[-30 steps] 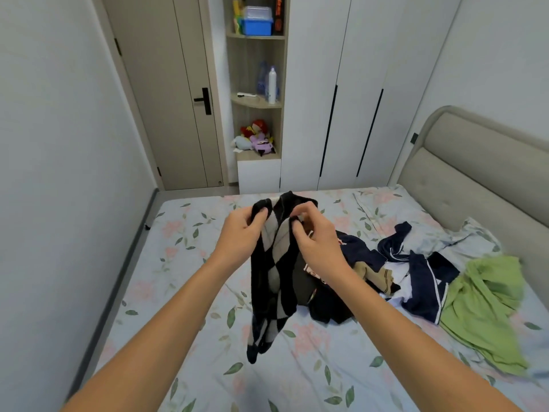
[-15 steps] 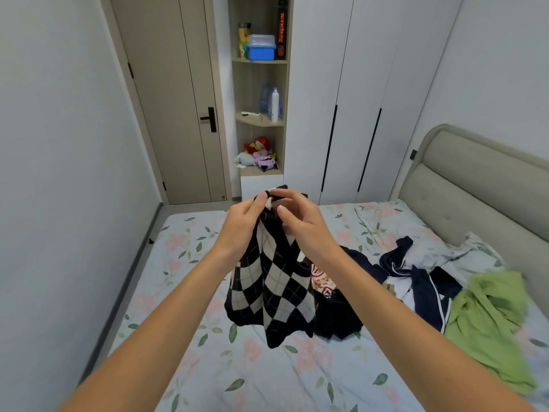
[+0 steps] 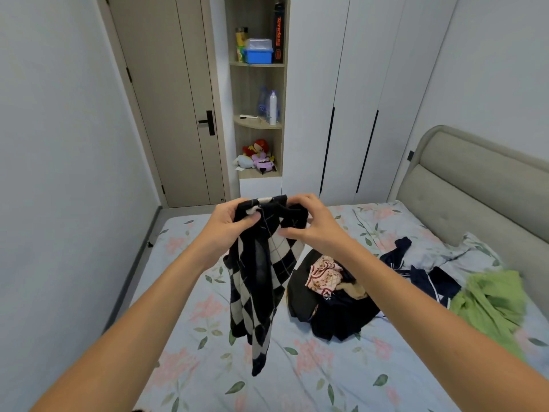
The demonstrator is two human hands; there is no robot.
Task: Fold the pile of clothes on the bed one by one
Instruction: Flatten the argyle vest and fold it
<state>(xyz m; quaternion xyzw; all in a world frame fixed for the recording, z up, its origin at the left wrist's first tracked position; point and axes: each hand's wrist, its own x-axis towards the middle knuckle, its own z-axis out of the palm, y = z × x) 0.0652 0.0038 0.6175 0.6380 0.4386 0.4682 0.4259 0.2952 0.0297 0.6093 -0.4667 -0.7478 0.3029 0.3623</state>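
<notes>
The left hand (image 3: 228, 224) gripped the top edge of a black-and-white checked garment (image 3: 261, 281), fingers curled round the cloth. The garment hung in the air above the bed (image 3: 208, 367), over its left half, its lower end dangling clear of the floral sheet. The right hand (image 3: 315, 224) pinched the same top edge just beside the left, thumb under and fingers curled over. Toward the middle of the bed lay a dark pile of clothes (image 3: 335, 304) with a pink patterned piece (image 3: 323, 275) on top. Near the right edge lay a green garment (image 3: 490, 304).
</notes>
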